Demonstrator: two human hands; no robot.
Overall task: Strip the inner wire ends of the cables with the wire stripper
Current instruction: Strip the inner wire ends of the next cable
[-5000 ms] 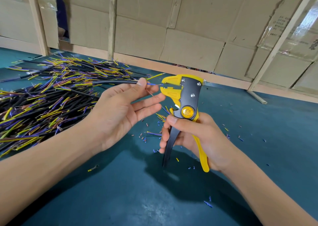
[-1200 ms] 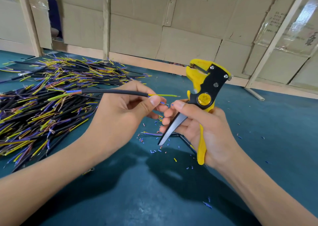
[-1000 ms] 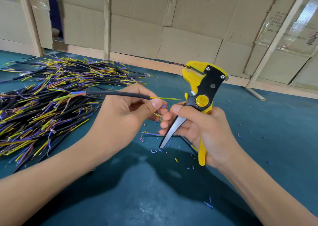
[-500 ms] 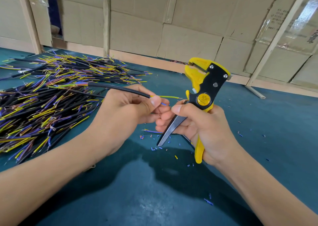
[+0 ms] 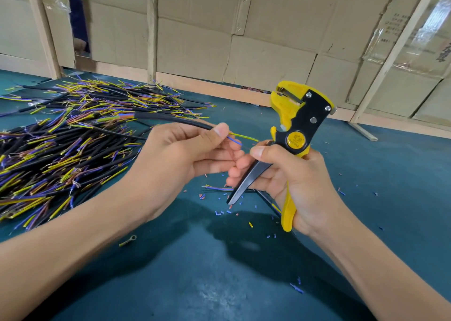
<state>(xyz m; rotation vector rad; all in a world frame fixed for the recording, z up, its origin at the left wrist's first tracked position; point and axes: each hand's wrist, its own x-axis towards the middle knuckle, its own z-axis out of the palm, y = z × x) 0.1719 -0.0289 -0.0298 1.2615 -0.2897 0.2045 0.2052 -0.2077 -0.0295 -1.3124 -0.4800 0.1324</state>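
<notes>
We see two hands above a teal table (image 5: 390, 174). The left hand (image 5: 175, 164) pinches one black cable (image 5: 170, 120) between thumb and fingers, near its end; the cable runs back toward the table's left side, over the pile (image 5: 61, 149). From the pinched end three inner wires fan out: one yellow wire (image 5: 244, 136), one blue wire (image 5: 234, 141) and one reddish wire (image 5: 230, 153), the last partly hidden by fingers. The right hand (image 5: 292, 181) grips one stripper (image 5: 296, 135), fingers curled round its two handles, one black and one yellow, head up and tilted away from the wires; its jaws hold nothing. The yellow wire's tip ends just beside the stripper's body. The pile of black cables with yellow, blue and reddish ends covers the table's left side up to its far edge; we cannot count them. Small bits of cut insulation (image 5: 219, 212) lie scattered below the hands, too many to count. One ring terminal (image 5: 128, 240) lies nearer the front edge, under the left forearm. A cardboard wall (image 5: 268, 40) stands behind the far edge.
</notes>
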